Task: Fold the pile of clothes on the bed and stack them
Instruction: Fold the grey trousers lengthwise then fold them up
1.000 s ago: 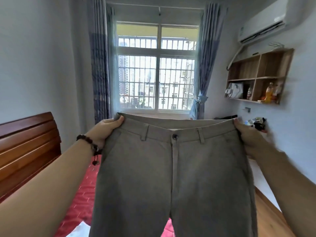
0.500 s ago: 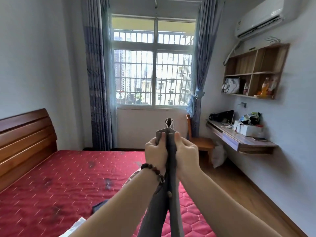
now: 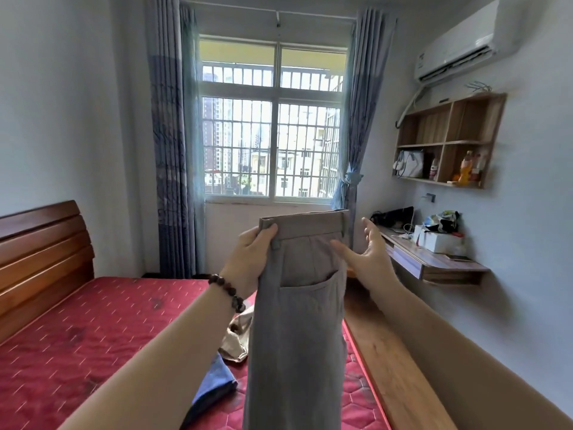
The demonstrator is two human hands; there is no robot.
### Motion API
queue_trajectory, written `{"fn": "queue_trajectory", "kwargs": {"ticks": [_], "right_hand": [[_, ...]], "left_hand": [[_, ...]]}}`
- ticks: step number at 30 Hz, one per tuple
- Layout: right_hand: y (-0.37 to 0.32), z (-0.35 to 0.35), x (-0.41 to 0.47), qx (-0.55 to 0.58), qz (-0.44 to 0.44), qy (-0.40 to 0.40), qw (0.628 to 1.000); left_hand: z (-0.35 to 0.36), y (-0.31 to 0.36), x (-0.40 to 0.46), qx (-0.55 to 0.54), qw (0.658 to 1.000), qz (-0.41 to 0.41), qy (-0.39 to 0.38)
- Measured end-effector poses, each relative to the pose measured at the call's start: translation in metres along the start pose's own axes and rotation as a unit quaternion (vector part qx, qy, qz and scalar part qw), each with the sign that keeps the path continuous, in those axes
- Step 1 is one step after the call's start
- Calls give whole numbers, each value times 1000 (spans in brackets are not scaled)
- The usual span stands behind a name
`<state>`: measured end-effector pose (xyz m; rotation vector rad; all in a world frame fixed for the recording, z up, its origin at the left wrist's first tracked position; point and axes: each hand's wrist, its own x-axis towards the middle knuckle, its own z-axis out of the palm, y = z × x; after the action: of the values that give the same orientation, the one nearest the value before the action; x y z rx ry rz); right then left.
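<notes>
1. Your left hand (image 3: 252,259) pinches the waistband corner of the grey trousers (image 3: 297,321), thumb on the near face and fingers hidden behind the cloth; a beaded bracelet (image 3: 228,293) sits on that wrist.
2. Your right hand (image 3: 366,259) is spread, fingers straight and apart, just beside the trousers' right edge; you cannot tell whether the thumb touches the fabric.
3. You hold the trousers upright above the bed (image 3: 93,336), folded lengthwise with 1 back pocket facing you. Their lower legs run out of view at the bottom edge.
4. Behind the trousers and your left forearm, you can see part of a beige garment (image 3: 237,339) and a blue garment (image 3: 214,389) lying on the red mattress; both are mostly covered, so their shape is unclear.
5. Small items on the desk (image 3: 434,262) and wall shelf (image 3: 446,141) at your right are too blurred to identify.
</notes>
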<state>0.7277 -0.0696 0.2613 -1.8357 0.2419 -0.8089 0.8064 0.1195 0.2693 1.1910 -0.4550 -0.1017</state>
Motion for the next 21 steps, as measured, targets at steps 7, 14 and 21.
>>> {"fn": "queue_trajectory", "kwargs": {"ticks": [7,14,21], "right_hand": [[-7,-14,-2,245,59,-115,961],[-16,-6,5,181,-23,-31,983],[17,-40,-12,19,58,-167,984]], "left_hand": [[-21,22,12,-4,999,-5,-31],[-26,12,3,84,995,50,-15],[-16,16,11,61,994,92,4]]}}
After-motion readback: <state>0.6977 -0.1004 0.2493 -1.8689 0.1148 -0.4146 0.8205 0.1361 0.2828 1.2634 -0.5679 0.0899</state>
